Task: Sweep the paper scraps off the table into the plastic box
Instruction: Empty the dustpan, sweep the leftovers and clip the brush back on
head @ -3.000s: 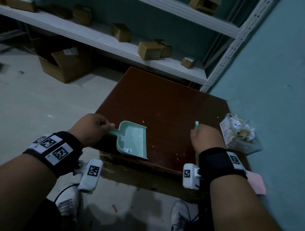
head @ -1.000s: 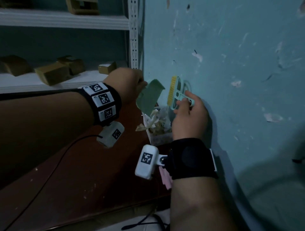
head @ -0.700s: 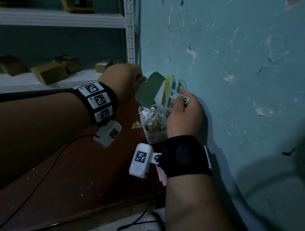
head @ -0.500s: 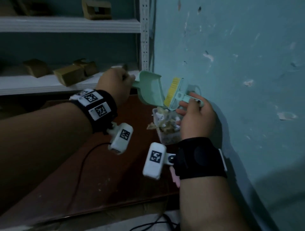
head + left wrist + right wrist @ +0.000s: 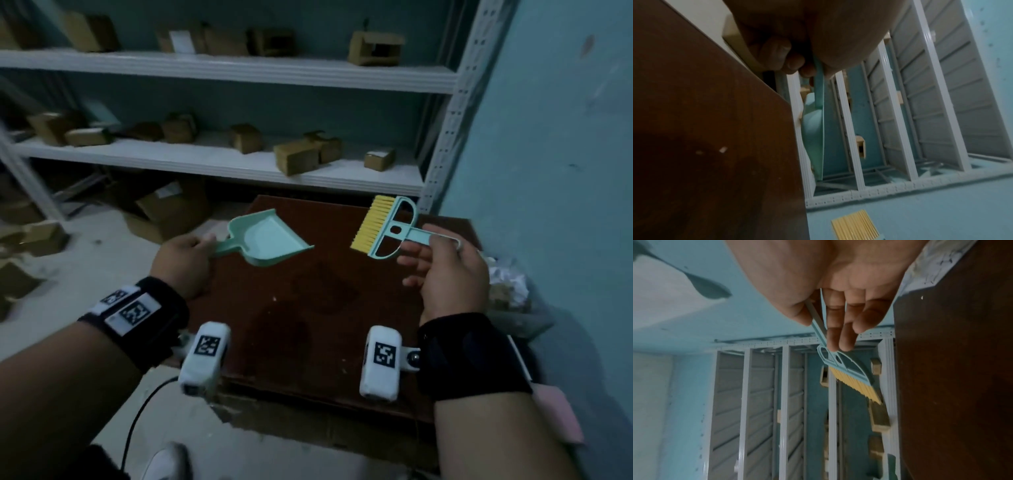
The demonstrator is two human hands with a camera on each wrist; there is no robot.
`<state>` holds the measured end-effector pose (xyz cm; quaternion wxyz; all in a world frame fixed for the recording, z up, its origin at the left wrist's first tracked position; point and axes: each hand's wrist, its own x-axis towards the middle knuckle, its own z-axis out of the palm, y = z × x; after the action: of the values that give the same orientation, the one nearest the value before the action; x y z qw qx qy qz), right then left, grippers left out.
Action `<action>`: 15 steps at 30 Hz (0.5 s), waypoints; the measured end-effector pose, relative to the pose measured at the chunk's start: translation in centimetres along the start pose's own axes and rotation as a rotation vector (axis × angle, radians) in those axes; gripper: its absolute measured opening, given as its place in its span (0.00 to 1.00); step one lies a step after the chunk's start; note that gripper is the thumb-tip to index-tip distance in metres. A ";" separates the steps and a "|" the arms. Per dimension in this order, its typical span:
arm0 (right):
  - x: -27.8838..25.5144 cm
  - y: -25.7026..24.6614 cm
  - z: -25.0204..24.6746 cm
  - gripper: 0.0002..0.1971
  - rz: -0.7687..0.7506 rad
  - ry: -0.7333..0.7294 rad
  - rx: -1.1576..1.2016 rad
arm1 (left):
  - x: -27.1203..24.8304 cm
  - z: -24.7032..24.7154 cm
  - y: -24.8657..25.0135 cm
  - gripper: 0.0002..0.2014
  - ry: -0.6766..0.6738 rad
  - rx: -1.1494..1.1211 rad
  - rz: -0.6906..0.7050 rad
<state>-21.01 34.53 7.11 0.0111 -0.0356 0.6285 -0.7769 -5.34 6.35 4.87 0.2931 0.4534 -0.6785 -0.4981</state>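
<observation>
My left hand (image 5: 186, 260) grips the handle of a mint-green dustpan (image 5: 270, 238), held level above the left part of the dark brown table (image 5: 308, 308); its pan looks empty. In the left wrist view the fingers (image 5: 781, 55) curl round the dustpan handle (image 5: 819, 84). My right hand (image 5: 445, 270) pinches the thin handle of a small mint brush (image 5: 387, 226) with yellow bristles, raised over the table's right side. The brush (image 5: 851, 373) shows in the right wrist view too. The clear plastic box (image 5: 507, 291) of paper scraps sits at the table's right edge against the wall, partly hidden by my right hand. A few tiny scraps (image 5: 274, 299) dot the table.
A teal wall (image 5: 548, 171) runs along the right. White shelving (image 5: 239, 161) with small cardboard boxes stands behind the table. Larger cartons (image 5: 164, 209) lie on the floor at left. A pink pad (image 5: 558, 414) peeks out by my right forearm.
Both hands have drawn back from over the plastic box to above the table. The dustpan, tilted over the box before, is level now, and the brush is apart from it.
</observation>
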 end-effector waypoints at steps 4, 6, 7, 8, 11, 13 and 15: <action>-2.6 1.6 3.6 0.11 0.016 -0.115 -0.119 | -0.3 -3.6 -5.7 0.16 0.010 -0.121 -0.128; -3.7 2.3 5.2 0.11 -0.007 -0.148 -0.208 | -0.6 -4.1 -7.9 0.14 -0.002 -0.196 -0.208; -4.3 2.7 5.9 0.11 -0.029 -0.163 -0.259 | -0.8 -4.3 -8.8 0.14 -0.010 -0.225 -0.245; -4.9 3.1 6.5 0.11 -0.059 -0.183 -0.306 | -1.0 -4.3 -9.6 0.14 -0.021 -0.250 -0.272; -6.4 4.3 8.0 0.15 -0.169 -0.267 -0.462 | -1.4 -3.9 -11.4 0.13 -0.068 -0.264 -0.326; -7.2 4.9 8.9 0.18 -0.182 -0.310 -0.529 | -1.5 -3.6 -12.0 0.13 -0.098 -0.301 -0.363; -7.8 5.3 9.7 0.16 -0.183 -0.342 -0.575 | -1.5 -3.3 -12.1 0.14 -0.118 -0.390 -0.419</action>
<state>-12.74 24.41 3.63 0.0361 -0.2233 0.8049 -0.5486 2.03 5.19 -5.35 0.2255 0.4890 -0.4774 -0.6943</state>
